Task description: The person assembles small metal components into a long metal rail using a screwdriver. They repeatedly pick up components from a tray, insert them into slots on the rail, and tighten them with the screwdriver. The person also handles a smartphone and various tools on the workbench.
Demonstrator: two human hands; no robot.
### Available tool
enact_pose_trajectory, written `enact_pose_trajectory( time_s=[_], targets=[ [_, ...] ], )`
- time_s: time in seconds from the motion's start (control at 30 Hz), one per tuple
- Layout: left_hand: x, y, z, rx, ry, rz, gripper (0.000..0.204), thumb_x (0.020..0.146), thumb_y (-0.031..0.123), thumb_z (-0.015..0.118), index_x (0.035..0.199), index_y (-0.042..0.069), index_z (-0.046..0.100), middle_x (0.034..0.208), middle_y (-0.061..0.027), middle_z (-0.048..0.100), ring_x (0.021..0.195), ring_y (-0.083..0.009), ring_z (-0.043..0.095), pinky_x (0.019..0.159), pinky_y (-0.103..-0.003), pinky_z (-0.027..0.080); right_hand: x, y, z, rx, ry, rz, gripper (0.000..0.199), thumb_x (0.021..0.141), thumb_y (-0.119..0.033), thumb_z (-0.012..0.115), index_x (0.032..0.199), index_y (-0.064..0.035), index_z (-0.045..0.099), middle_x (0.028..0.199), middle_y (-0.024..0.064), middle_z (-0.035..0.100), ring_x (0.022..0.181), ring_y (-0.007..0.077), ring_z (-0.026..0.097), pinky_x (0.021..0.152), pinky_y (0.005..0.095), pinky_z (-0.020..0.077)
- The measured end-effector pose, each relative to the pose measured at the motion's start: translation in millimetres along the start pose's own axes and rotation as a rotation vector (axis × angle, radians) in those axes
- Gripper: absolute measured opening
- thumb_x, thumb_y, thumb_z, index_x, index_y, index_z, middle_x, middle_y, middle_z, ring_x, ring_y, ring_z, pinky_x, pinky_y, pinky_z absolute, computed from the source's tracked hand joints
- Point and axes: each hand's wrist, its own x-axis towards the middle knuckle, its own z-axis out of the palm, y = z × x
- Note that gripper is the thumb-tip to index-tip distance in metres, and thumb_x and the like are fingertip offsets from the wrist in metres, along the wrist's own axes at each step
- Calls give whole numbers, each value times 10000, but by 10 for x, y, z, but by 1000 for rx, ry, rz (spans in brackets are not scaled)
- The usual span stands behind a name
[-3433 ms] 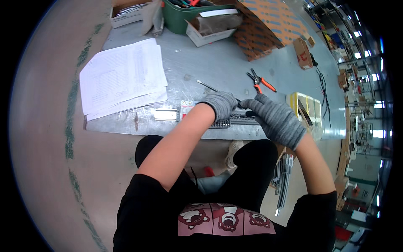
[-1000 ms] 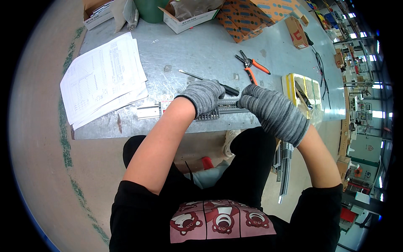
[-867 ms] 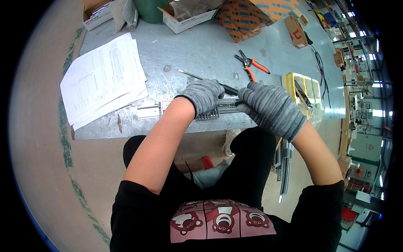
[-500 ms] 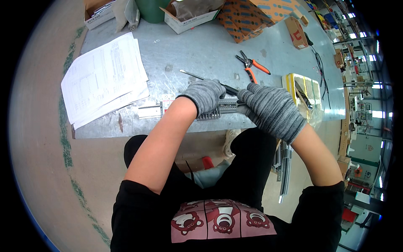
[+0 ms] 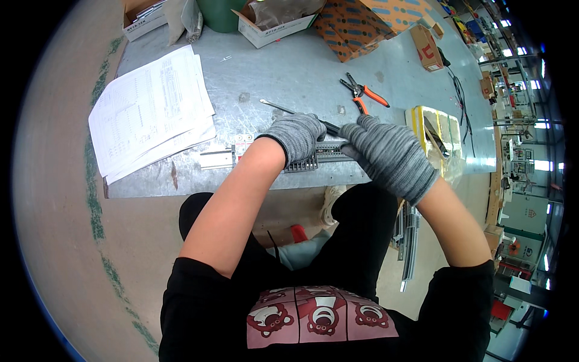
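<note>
My left hand (image 5: 295,137), in a grey knitted glove, curls closed around a screwdriver (image 5: 278,107). The metal shaft sticks out toward the far left, and the dark handle shows between my two hands. Under the left hand lies a metal mounting rail (image 5: 216,158) carrying a row of grey terminal blocks (image 5: 329,151) and a white-and-red module (image 5: 242,143). My right hand (image 5: 389,154), gloved alike, has its fingers bent at the right end of the row, the fingertips close to the screwdriver handle. What the right fingers hold, if anything, is hidden.
Orange-handled wire strippers (image 5: 360,92) lie beyond my hands. Printed sheets (image 5: 154,111) cover the left of the metal table (image 5: 271,66). A yellow-edged tray (image 5: 416,123) stands at the right. Open boxes (image 5: 274,35) and a patterned carton (image 5: 356,30) line the far side.
My right hand has shifted slightly, with its fingertips a little higher and the thumb farther from them. The left hand and the screwdriver have hardly moved.
</note>
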Motion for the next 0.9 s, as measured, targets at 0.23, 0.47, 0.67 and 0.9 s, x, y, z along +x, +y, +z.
enact_pose_trajectory(
  time_s=[0.23, 0.47, 0.67, 0.9],
  targets=[
    [43, -35, 54, -9, 27, 37, 235, 843, 196, 625, 1040, 76, 668, 1032, -144, 651, 964, -317, 634, 874, -416, 493, -76, 47, -11, 19, 53, -68, 347, 868, -178, 594, 1209, -118, 561, 951, 127, 599, 841, 303, 630, 746, 421, 510],
    [4, 56, -36, -32, -1, -49, 233, 844, 191, 623, 1037, 67, 664, 993, -145, 665, 946, -325, 639, 866, -419, 493, -92, 62, -28, 42, 94, -137, 442, 836, -188, 634, 1264, -145, 535, 993, 141, 598, 836, 325, 636, 747, 425, 521],
    [-16, -21, 8, 15, 47, 36, 270, 855, 250, 637, 1038, 52, 656, 967, -164, 674, 926, -336, 648, 867, -425, 495, -61, 72, -19, 86, 178, -180, 457, 837, -189, 640, 1275, -144, 516, 1022, 143, 596, 833, 339, 635, 748, 423, 517],
    [3, -44, 45, 9, 39, 37, 271, 845, 212, 637, 1054, 40, 647, 999, -178, 661, 956, -339, 640, 870, -411, 501, -72, 11, -43, 61, 83, -79, 456, 842, -131, 629, 1283, -129, 515, 1138, 152, 567, 914, 319, 637, 785, 428, 523]
  ],
)
